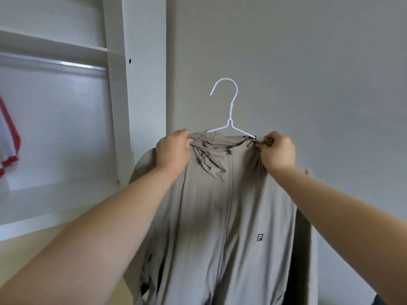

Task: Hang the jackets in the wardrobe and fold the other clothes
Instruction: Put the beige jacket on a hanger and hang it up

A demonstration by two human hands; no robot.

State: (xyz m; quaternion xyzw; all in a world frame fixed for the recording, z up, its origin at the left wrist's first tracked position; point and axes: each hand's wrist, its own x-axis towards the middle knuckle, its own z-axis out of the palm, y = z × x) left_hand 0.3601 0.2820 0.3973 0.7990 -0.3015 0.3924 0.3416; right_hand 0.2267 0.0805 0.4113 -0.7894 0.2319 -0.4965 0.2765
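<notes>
We are holding the taupe zip jacket (220, 216) up at centre frame, on a white wire hanger (230, 119) whose hook is sticking up free. Our left hand (174, 150) is gripping the left collar with curled fingers (187, 140); our right hand (278, 150) is pinching the right collar edge. The wardrobe (114, 84) is sitting at upper left, its rail (55, 63) running across, a red-and-white garment (8, 137) hanging at far left.
</notes>
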